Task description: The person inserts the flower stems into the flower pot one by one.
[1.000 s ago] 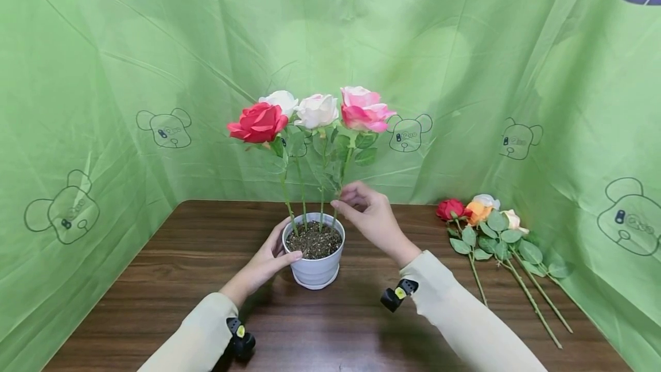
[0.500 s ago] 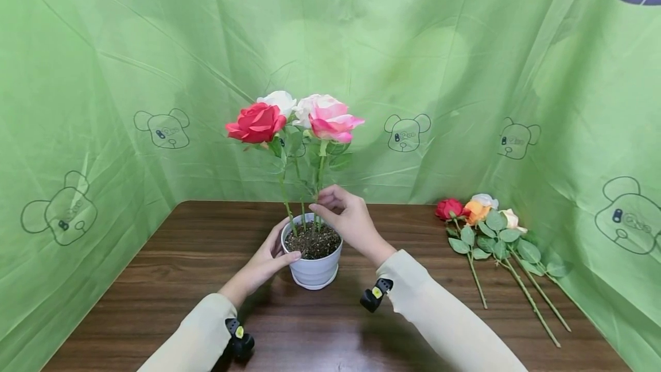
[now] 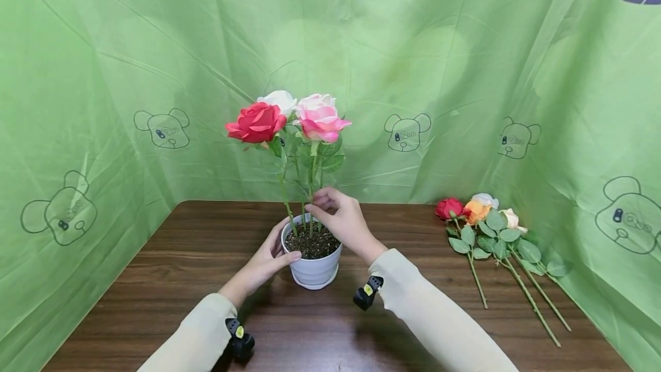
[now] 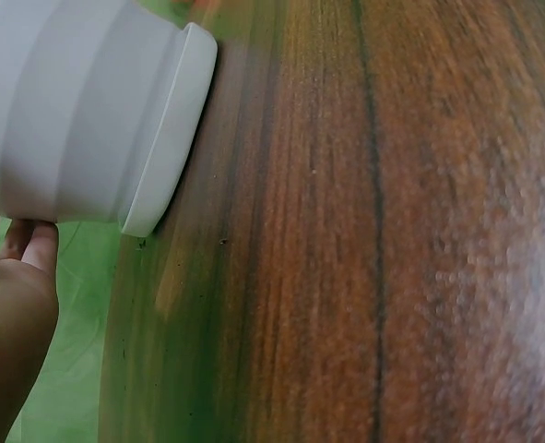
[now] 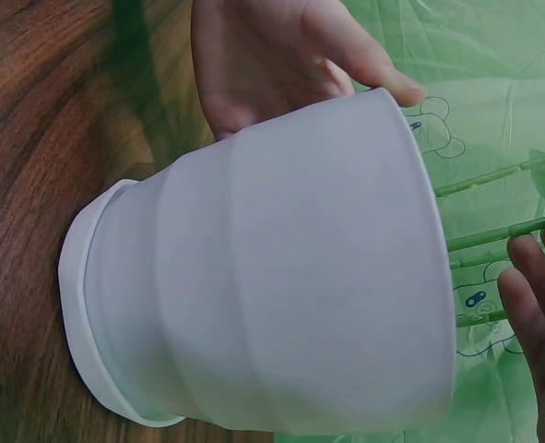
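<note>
A white flower pot [image 3: 316, 273] filled with dark soil [image 3: 310, 244] stands on a saucer. My left hand [image 3: 267, 257] grips its left side, the thumb at the rim and the fingers round the wall, as the left wrist view of the pot [image 4: 69, 101] also shows. My right hand [image 3: 345, 220] pinches the green stem [image 5: 503, 233] of a pink-and-white rose [image 3: 322, 122] above the soil. That stem runs down into the pot. Left of it a red rose [image 3: 256, 123] and a white rose [image 3: 279, 101] stand upright. Another pale rose is mostly hidden behind the pink one.
On the right of the brown wooden table [image 3: 170, 280] lie several more roses, among them a red rose [image 3: 449, 208], an orange rose [image 3: 477, 212] and a cream rose [image 3: 513, 220], stems towards me. A green printed cloth [image 3: 361, 45] encloses the back and sides.
My right hand has carried the pink rose leftward, from the pot's right side to nearer its middle, in front of the pale rose. My left hand has kept its hold on the pot.
</note>
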Motion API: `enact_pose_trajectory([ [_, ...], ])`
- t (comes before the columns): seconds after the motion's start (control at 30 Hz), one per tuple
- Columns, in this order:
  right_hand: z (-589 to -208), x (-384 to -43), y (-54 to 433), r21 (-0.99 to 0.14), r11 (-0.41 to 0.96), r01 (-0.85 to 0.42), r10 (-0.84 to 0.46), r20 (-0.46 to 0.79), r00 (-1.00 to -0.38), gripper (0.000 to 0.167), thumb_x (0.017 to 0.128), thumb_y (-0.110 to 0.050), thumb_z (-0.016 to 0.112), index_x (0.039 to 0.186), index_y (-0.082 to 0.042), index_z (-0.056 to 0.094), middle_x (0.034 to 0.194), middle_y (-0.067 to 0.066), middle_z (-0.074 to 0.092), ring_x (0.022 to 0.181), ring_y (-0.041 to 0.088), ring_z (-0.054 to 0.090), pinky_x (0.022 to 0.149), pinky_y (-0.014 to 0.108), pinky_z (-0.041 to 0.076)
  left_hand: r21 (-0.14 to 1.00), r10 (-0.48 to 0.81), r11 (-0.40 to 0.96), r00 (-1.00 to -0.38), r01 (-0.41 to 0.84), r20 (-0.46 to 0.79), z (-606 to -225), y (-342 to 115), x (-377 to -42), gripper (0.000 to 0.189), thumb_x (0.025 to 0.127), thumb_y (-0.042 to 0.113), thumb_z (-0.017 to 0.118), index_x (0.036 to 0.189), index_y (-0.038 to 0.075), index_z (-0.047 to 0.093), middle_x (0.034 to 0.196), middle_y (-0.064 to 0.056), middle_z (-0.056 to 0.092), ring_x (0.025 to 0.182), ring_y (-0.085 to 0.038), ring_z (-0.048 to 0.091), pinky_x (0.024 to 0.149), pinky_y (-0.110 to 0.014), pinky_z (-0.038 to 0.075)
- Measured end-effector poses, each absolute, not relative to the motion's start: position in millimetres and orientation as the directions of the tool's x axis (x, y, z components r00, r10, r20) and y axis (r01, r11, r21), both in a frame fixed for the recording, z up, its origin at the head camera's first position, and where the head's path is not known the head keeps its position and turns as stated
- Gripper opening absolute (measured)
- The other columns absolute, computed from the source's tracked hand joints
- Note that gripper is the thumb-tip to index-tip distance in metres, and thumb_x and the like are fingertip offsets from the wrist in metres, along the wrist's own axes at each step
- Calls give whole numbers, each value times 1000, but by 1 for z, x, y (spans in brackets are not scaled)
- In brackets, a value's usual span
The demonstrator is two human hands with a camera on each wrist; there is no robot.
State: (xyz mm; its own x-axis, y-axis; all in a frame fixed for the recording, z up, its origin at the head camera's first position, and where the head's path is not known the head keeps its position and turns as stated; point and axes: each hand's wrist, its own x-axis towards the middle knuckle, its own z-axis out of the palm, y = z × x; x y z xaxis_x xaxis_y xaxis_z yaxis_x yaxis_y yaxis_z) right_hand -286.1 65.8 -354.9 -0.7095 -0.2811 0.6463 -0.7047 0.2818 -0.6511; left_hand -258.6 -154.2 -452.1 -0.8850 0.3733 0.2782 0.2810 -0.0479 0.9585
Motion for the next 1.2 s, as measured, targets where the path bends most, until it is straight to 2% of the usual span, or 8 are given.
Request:
enact_pose_trajectory([
  [0.3,-361,-291,62,-610,331,-720,-304,653,-693,12,91,-19,77,98,-12,70,89,-3,73,77,6,67,73,26,57,959,376,-53,-884,279,278,-453,-154,-259,86,94,5,68,161,14,14,161,-19,25,147,-30,23,116,-34,26],
  [0.53,-374,-292,57,-561,359,-746,-325,674,-663,12,90,-15,77,96,-9,69,89,0,72,77,7,67,71,22,56,962,381,-46,-885,270,267,-453,-154,-259,86,94,7,67,161,14,13,162,-19,23,148,-30,22,111,-21,29],
  [0.8,-382,-291,57,-599,370,-710,-307,643,-702,13,89,-16,78,91,-13,65,87,-4,70,76,7,66,70,24,56,962,375,-44,-888,269,266,-453,-154,-259,86,94,7,68,161,15,13,163,-18,22,148,-30,20,111,-21,28],
  [1.0,-385,-293,58,-617,378,-690,-322,611,-723,12,90,-19,77,90,-14,66,85,-5,69,77,6,65,71,24,56,958,370,-57,-885,282,283,-453,-155,-259,86,94,5,67,161,11,13,162,-19,23,148,-32,21,111,-21,29],
  [1.2,-388,-293,59,-609,417,-675,-333,588,-737,13,90,-19,78,87,-14,66,83,-7,70,73,5,65,66,23,55,956,386,-52,-877,289,286,-453,-154,-259,85,95,6,66,161,12,12,163,-18,21,149,-32,18,113,-23,27],
])
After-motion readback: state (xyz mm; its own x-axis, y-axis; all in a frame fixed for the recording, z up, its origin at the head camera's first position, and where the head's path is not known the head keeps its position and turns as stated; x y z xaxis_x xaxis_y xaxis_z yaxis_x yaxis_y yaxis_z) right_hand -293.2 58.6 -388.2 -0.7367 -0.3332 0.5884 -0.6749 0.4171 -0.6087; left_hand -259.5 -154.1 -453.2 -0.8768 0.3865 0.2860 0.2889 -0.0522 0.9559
